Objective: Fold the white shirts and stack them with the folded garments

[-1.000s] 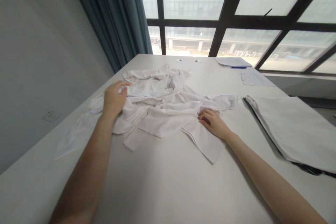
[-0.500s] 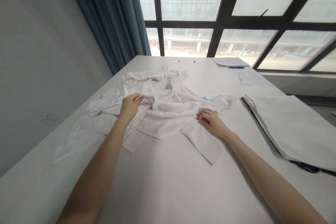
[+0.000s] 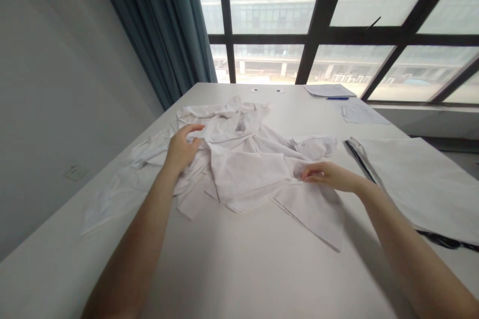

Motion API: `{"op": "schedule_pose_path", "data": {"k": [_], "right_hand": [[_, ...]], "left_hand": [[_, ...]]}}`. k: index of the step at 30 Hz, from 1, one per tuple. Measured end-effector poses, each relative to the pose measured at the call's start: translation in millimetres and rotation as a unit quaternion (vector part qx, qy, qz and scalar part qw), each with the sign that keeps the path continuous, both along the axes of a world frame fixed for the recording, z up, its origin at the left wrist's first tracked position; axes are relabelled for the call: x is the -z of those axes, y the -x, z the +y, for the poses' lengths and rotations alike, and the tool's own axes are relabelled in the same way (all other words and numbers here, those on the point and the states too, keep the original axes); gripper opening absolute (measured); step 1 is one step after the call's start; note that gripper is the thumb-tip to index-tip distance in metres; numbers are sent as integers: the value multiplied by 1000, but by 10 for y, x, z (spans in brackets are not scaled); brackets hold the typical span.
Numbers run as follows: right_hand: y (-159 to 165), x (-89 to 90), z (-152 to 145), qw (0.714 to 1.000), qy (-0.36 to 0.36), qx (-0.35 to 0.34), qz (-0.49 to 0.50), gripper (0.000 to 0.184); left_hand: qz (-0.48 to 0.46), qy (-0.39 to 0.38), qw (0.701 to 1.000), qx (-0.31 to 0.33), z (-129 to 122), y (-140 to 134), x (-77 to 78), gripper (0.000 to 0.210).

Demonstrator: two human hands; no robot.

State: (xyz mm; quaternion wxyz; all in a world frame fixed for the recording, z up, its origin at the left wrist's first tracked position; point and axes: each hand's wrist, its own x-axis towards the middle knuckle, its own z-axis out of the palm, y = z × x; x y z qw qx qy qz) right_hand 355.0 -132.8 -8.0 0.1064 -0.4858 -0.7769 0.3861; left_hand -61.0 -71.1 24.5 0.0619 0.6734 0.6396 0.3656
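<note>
A rumpled heap of thin white cloth (image 3: pixel 249 164) lies across the middle of the white table, several folds and layers overlapping. At its left part, my left hand (image 3: pixel 182 148) is held over the folds, thumb and fingers apart in a C shape with nothing between them. My right hand (image 3: pixel 316 174) pinches the cloth near its right side and lifts it slightly. Below that pinch, a doubled corner of the cloth hangs toward the near side. The fingertips of my right hand are partly hidden in the fabric.
To the right lies a folded white fabric stack (image 3: pixel 430 179) with a black edge. Papers (image 3: pixel 329 90) and a blue pen (image 3: pixel 337 98) rest at the far right. Two small white round items sit by the table's far edge. A blue curtain (image 3: pixel 160 25) and windows stand beyond.
My left hand has let go of the cloth and opened. My right hand has moved right, drawing the cloth's near corner right and toward me.
</note>
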Motion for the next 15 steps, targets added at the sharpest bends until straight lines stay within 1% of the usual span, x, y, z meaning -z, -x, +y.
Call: {"op": "schedule_pose_path", "data": {"k": [1, 2, 3, 4, 5, 6, 7, 8, 9, 11, 13, 15], "right_hand": [[31, -35, -66, 1000, -25, 5, -17, 30], [72, -54, -146, 998, -53, 3, -30, 28], [118, -54, -238, 996, -81, -4, -40, 25], [166, -33, -340, 993, -108, -19, -47, 24], [211, 9, -447, 988, -139, -40, -58, 23], [252, 71, -555, 981, -172, -52, -72, 24], [284, 149, -659, 973, -205, -54, -86, 28], [309, 239, -754, 966, -235, -50, -100, 31], [327, 333, -836, 959, -258, -43, -110, 32], [345, 504, -955, 949, -289, -19, -124, 25], [347, 610, -1018, 945, -303, -3, -127, 23], [330, 625, -1044, 946, -302, -3, -117, 26]], "left_hand": [[2, -16, 1000, 9, -82, -43, -90, 33], [10, -9, 1000, 9, -169, -79, -164, 27], [26, 21, 999, 3, -259, -109, -212, 25], [54, 72, 996, -6, -349, -132, -227, 27], [91, 128, 987, -6, -437, -150, -206, 31], [135, 177, 975, -2, -520, -165, -150, 36], [179, 203, 963, 5, -599, -180, -61, 40], [204, 209, 956, 13, -672, -197, 54, 40], [211, 198, 956, 43, -740, -217, 183, 35], [219, 124, 963, 96, -862, -273, 448, 30], [220, 71, 968, 98, -962, -343, 659, 31], [200, 51, 973, 102, -1037, -405, 775, 22]]}}
